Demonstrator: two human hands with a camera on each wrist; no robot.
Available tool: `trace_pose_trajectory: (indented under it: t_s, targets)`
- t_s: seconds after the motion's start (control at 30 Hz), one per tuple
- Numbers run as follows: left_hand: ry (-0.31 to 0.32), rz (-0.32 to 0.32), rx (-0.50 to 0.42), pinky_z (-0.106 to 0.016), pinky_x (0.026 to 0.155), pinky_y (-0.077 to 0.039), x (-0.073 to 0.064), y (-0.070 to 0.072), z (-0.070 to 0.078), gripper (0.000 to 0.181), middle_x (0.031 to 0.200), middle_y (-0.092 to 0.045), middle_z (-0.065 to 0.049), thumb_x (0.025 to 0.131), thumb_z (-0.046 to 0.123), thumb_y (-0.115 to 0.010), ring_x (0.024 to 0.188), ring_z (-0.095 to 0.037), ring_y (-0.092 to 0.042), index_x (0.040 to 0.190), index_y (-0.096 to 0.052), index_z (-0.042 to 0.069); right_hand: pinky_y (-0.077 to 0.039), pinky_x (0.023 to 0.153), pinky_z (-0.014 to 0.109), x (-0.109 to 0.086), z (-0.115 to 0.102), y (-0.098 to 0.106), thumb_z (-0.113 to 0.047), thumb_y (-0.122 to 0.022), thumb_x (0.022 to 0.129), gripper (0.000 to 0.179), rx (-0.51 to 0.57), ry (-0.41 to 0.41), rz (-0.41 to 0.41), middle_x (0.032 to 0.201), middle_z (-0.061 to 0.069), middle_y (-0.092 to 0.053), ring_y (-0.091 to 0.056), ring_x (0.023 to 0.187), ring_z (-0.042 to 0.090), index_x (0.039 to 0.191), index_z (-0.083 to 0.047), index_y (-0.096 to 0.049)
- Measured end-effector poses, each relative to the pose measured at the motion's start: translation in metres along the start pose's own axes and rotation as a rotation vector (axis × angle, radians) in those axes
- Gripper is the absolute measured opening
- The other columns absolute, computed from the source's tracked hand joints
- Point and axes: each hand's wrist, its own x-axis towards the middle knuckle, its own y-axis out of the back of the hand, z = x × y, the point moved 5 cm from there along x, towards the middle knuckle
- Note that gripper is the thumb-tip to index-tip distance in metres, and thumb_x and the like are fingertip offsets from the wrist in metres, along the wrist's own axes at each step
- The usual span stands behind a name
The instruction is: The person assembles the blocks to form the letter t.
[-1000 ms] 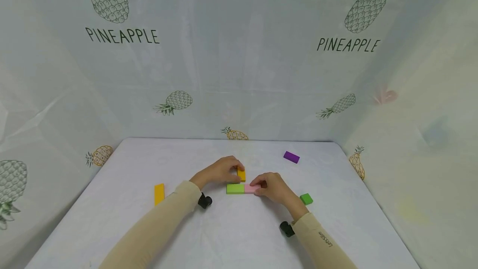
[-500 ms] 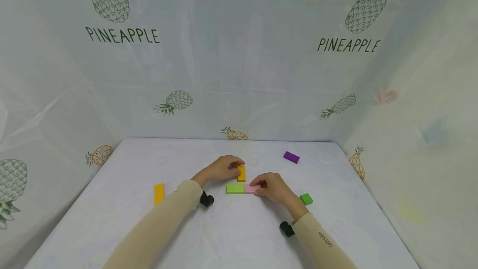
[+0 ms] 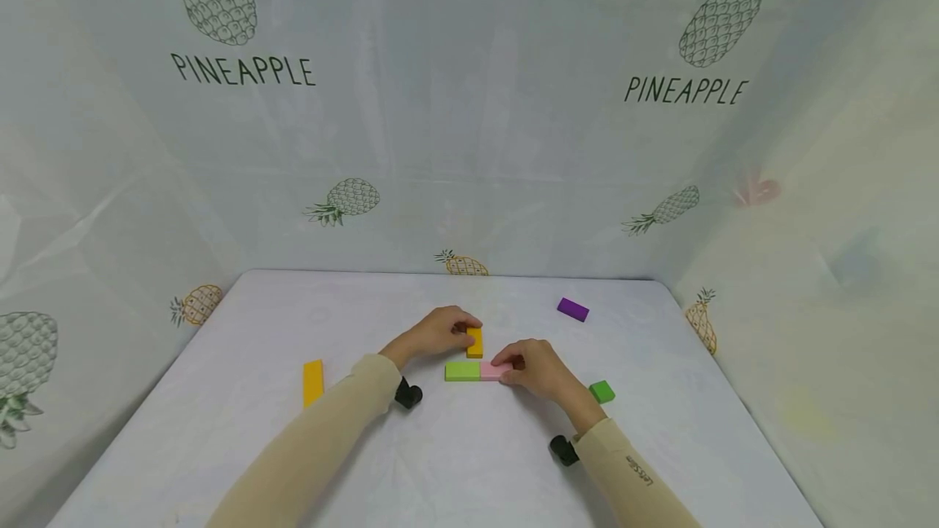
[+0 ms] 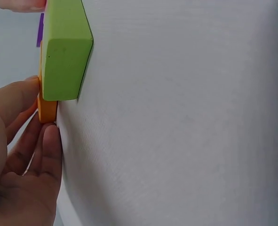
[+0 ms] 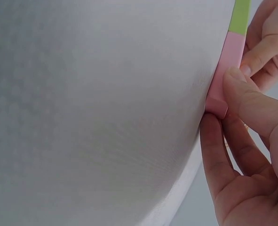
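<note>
An orange block (image 3: 475, 343) lies lengthwise just beyond the seam where a light-green block (image 3: 462, 371) and a pink block (image 3: 495, 371) meet end to end, near the middle of the white tabletop (image 3: 469, 455). The left hand (image 3: 438, 331) pinches the orange block, thumb on its left side and a finger at its far end; the right hand (image 3: 539, 367) grips the pink block's right end between thumb and fingers. Small dark lettering on the right sleeve (image 3: 637, 475) seems to start "Lets", the rest too small to be sure of, and the backdrop cloth (image 3: 469, 104) reads "PINEAPPLE" twice. A second ago the left thumb sat lower, by the orange block's near end; now more of that block shows, while the light-green and pink blocks keep their places. A green block (image 3: 602, 391) lies just beside the right wrist, a purple block (image 3: 573, 310) farther off toward the far edge, and a yellow-orange block (image 3: 313, 382) well to the left, partly behind the left sleeve (image 3: 323, 438). White tabletop stretches between the purple block and the right edge, and between the joined pair and the person.
</note>
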Motion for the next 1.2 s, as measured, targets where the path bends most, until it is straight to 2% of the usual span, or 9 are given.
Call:
trace_pose_trajectory:
  t_s: [0.23, 0.43, 0.73, 1.2]
  targets:
    - [0.009, 0.015, -0.015, -0.033, 0.1, -0.053, 0.0, -0.002, -0.002, 0.035, 0.12, -0.067, 0.001, 0.101, 0.016, -0.074, 0.106, -0.013, -0.06, 0.137, -0.071, 0.013, -0.054, 0.091, 0.04, -0.001, -0.001, 0.001, -0.008, -0.084, 0.091, 0.02, -0.004, 0.0, 0.0, 0.104, -0.003, -0.073, -0.058, 0.095, 0.018, 0.109, -0.017, -0.083]
    - [0.0, 0.016, 0.002, -0.032, 0.098, -0.053, -0.001, -0.003, 0.0, 0.035, 0.118, -0.067, 0.001, 0.101, 0.017, -0.075, 0.104, -0.012, -0.06, 0.136, -0.072, 0.013, -0.056, 0.091, 0.038, -0.003, -0.002, 0.002, -0.007, -0.084, 0.091, 0.02, -0.02, 0.033, 0.007, 0.106, -0.003, -0.075, -0.06, 0.095, 0.016, 0.108, -0.016, -0.083]
    - [-0.018, 0.012, -0.001, -0.032, 0.097, -0.056, -0.002, -0.005, 0.006, 0.033, 0.119, -0.068, 0.0, 0.1, 0.015, -0.076, 0.105, -0.013, -0.064, 0.132, -0.073, 0.01, -0.056, 0.09, 0.035, -0.002, -0.001, 0.001, -0.007, -0.084, 0.091, 0.019, -0.027, 0.033, 0.014, 0.106, -0.004, -0.076, -0.061, 0.095, 0.015, 0.108, -0.017, -0.083]
    - [-0.035, 0.01, 0.028, -0.029, 0.095, -0.055, -0.004, -0.006, 0.008, 0.033, 0.117, -0.068, -0.001, 0.1, 0.017, -0.076, 0.104, -0.013, -0.063, 0.132, -0.074, 0.011, -0.056, 0.093, 0.04, 0.0, 0.002, -0.001, -0.006, -0.084, 0.091, 0.02, -0.022, 0.032, 0.02, 0.106, -0.004, -0.075, -0.06, 0.096, 0.016, 0.107, -0.018, -0.083]
